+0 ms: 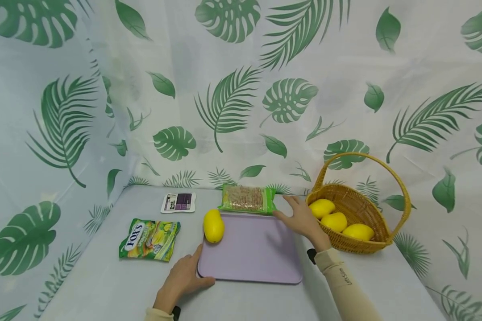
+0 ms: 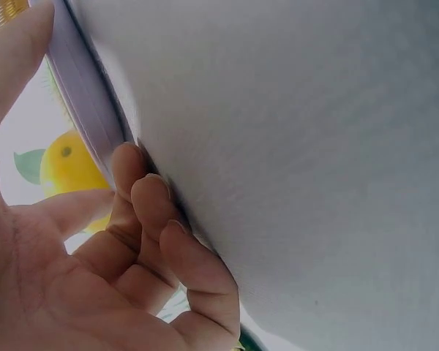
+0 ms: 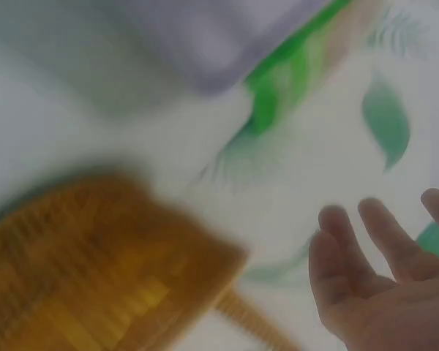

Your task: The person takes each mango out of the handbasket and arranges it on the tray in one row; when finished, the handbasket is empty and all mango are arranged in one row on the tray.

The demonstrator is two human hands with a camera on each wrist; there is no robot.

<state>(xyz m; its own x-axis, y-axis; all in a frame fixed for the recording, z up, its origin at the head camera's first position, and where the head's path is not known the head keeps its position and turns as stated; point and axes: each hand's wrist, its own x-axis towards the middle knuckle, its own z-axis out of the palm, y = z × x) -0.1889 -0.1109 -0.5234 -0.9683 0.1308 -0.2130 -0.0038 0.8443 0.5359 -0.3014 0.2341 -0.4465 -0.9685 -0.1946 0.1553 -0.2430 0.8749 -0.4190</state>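
Observation:
A light purple tray (image 1: 257, 249) lies flat on the table. At its near left corner is my left hand (image 1: 184, 278), thumb by the front edge and fingers along the left side. In the left wrist view the curled fingers (image 2: 197, 256) meet the rim of the tray (image 2: 88, 95). One yellow mango-shaped fruit (image 1: 213, 226) lies on the tray's far left corner. My right hand (image 1: 303, 218) is held with spread fingers, holding nothing, between the tray's far right corner and a wicker basket (image 1: 357, 245). Several similar yellow fruits (image 1: 334, 221) lie in that basket.
Behind the tray is a green-edged clear packet (image 1: 247, 199) of brownish contents. To the left lie a green FOX'S candy bag (image 1: 149, 240) and a small white packet with a purple label (image 1: 178, 203). A leaf-print cloth (image 1: 241, 102) hangs behind the table.

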